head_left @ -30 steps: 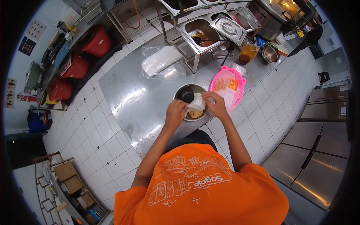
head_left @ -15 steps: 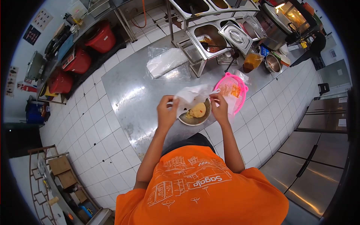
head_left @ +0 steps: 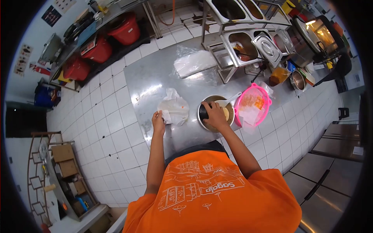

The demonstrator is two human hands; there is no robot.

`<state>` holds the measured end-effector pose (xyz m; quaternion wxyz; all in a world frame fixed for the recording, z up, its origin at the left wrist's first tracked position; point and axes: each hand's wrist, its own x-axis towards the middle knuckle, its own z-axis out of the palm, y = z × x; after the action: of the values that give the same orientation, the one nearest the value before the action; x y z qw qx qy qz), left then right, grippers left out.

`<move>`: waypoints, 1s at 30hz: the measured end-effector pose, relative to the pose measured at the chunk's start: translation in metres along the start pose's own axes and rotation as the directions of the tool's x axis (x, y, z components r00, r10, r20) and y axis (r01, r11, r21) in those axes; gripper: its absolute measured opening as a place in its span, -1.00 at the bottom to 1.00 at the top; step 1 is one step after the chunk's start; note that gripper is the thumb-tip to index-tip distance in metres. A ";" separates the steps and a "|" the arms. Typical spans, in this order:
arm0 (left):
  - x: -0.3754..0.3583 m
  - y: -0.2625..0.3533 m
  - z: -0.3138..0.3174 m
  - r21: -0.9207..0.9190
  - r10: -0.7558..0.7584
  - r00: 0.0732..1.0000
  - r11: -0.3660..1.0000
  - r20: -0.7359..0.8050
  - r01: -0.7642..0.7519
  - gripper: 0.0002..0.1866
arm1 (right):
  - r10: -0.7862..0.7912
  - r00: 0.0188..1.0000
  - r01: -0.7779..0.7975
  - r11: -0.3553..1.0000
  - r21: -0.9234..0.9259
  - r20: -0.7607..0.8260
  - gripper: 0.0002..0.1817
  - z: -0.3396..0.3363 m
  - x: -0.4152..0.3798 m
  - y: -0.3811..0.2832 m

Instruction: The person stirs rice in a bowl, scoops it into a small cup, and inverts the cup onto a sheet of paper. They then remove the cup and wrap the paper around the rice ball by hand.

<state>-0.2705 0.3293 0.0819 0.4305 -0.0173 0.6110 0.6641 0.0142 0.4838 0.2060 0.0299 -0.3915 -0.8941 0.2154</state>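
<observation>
My left hand (head_left: 158, 123) pinches the edge of a thin white sheet (head_left: 175, 108), which lies crumpled on the steel table with a small orange speck on it. Over the metal bowl (head_left: 212, 98), my right hand (head_left: 216, 116) has its fingers curled on a rounded black object (head_left: 203, 111) at the bowl's left side; its exact kind is hidden by the hand. A smooth yellow mass of food (head_left: 226, 113) shows at the bowl's right. A white-handled utensil (head_left: 234, 98) leans out over the rim toward a pink basket (head_left: 268, 101) holding orange food and white paper.
A stack of white sheets in clear plastic (head_left: 194, 64) lies farther back on the steel table (head_left: 147, 73). Behind it stands a metal rack with food pans (head_left: 243, 46) and a lid (head_left: 268, 48). An orange-brown container (head_left: 279, 76) and small metal bowl (head_left: 297, 80) are at right.
My left hand has moved left, carrying the white sheet from above the bowl down to the table. My right hand has let go of the sheet and closed on the black object in the bowl.
</observation>
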 end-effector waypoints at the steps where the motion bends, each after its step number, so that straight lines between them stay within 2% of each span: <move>1: 0.002 -0.001 -0.003 -0.004 -0.016 1.000 1.000 -0.012 0.016 -0.81 | 0.002 1.000 -0.002 1.000 0.019 -0.018 -0.04 0.003 0.001 0.003; 3: 0.002 0.002 -0.003 0.009 -0.014 1.000 1.000 -0.025 0.014 -0.80 | 0.011 0.996 -0.003 0.996 0.084 -0.087 0.00 0.001 0.002 0.006; 6: 0.001 0.011 -0.010 0.100 0.053 0.998 0.994 -0.029 -0.050 -0.80 | 0.118 0.991 -0.107 0.982 0.153 -0.067 -0.02 -0.031 -0.006 0.003; 9: 0.015 0.007 -0.030 0.248 0.162 0.986 0.957 -0.032 -0.149 -0.79 | 0.102 0.988 -0.042 0.896 0.443 -0.113 0.00 -0.056 -0.020 0.020; 11: 0.017 0.012 -0.030 0.331 0.245 0.967 0.920 -0.070 -0.209 -0.78 | 0.206 0.976 -0.124 0.799 0.588 -0.075 0.03 -0.062 -0.034 0.029; 12: 0.015 0.017 -0.029 0.282 0.204 0.975 0.944 -0.088 -0.172 -0.79 | 0.254 0.966 -0.162 0.739 0.654 -0.049 0.04 -0.064 -0.042 0.033; 13: 0.013 0.024 -0.028 0.232 0.166 0.981 0.963 -0.104 -0.138 -0.79 | 0.201 0.971 -0.113 0.859 0.499 -0.126 0.07 -0.062 -0.046 0.037; 16: 0.018 0.030 -0.035 0.147 0.071 0.990 0.988 -0.119 -0.053 -0.81 | 0.155 0.987 -0.069 0.623 0.779 -0.036 0.06 -0.064 -0.058 0.018; 18: 0.024 0.028 -0.050 0.148 0.010 0.997 0.989 -0.083 0.002 -0.78 | -0.057 0.993 0.117 0.667 0.735 -0.107 0.05 -0.055 -0.058 -0.014; 19: 0.022 0.029 -0.053 0.099 0.008 0.999 0.995 -0.053 -0.002 -0.77 | -0.202 0.979 0.172 0.713 0.680 -0.037 0.04 -0.047 -0.054 -0.030; 21: 0.015 0.035 -0.049 0.002 0.005 1.000 1.000 0.019 -0.005 -0.76 | -0.380 0.922 0.263 0.749 0.608 0.069 0.02 -0.021 -0.049 -0.064; 22: 0.011 0.041 -0.043 -0.037 0.023 0.998 0.999 0.061 -0.020 -0.73 | -0.377 0.907 0.170 0.732 0.660 0.185 0.01 0.001 -0.049 -0.074; 23: 0.003 0.049 -0.035 -0.077 0.041 0.994 0.997 0.101 -0.033 -0.70 | -0.421 0.891 0.196 0.693 0.693 0.169 -0.03 0.030 -0.045 -0.077; 26: -0.025 0.077 -0.004 -0.168 0.081 0.976 0.985 0.203 -0.047 -0.62 | -0.514 0.847 0.320 0.699 0.640 0.138 -0.05 0.084 -0.037 -0.073; 30: -0.049 0.095 0.036 -0.228 0.097 0.948 0.973 0.305 -0.026 -0.55 | -0.445 0.874 0.258 0.766 0.589 0.196 -0.04 0.099 -0.041 -0.062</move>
<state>-0.2781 0.3428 0.1940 0.4965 0.0599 0.4576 0.7352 -0.0220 0.3821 0.1466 0.0330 -0.1486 -0.8453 0.5122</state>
